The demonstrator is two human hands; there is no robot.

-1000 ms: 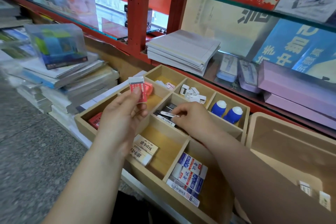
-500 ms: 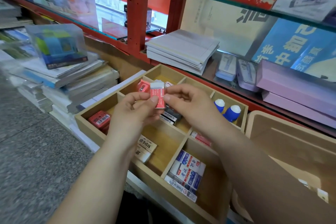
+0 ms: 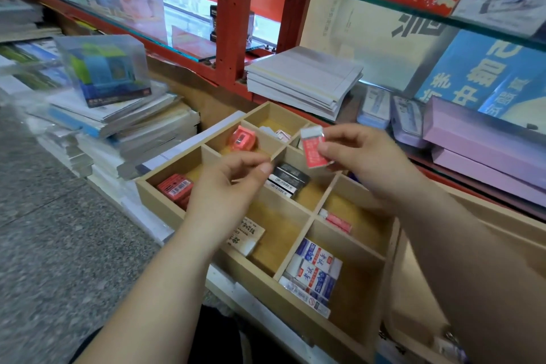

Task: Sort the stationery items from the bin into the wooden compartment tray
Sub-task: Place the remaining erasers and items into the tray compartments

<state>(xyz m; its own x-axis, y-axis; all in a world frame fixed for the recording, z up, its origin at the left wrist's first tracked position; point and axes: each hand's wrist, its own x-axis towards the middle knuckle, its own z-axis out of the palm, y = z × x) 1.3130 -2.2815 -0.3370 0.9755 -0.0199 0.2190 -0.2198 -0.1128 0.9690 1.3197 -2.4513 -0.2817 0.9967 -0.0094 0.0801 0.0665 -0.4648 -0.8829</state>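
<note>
While the sorting is under way, item in hand: one red eraser (image 3: 314, 147) with a white end, pinched between thumb and fingertips of the right hand (image 3: 365, 164), held tilted in the air above the far middle of the tray (image 3: 153, 196), touching no compartment. Left hand (image 3: 233, 186): hovering over the tray's centre, fingers loosely curled, thumb and forefinger near each other, nothing visible between them. Tray contents, by position in the frame: red barcode box (image 3: 175, 190), left compartment; pink sharpener (image 3: 242, 139), upper middle; black packs (image 3: 288, 179), centre; tan boxes (image 3: 246, 235), lower centre; blue and white packs (image 3: 314, 272), bottom; one red and white piece (image 3: 336, 220), centre right, just below the right wrist. Bin (image 3: 413, 284): right of the tray, mostly hidden behind the right forearm; contents cannot be told. Step, as judged: placement of one item, with the eraser lifted and not yet set down. Next move, as judged: lower the eraser into the centre-right compartment, whose red and white piece looks most like it, clear of the dividers, then let go of it and reach for the bin.
</note>
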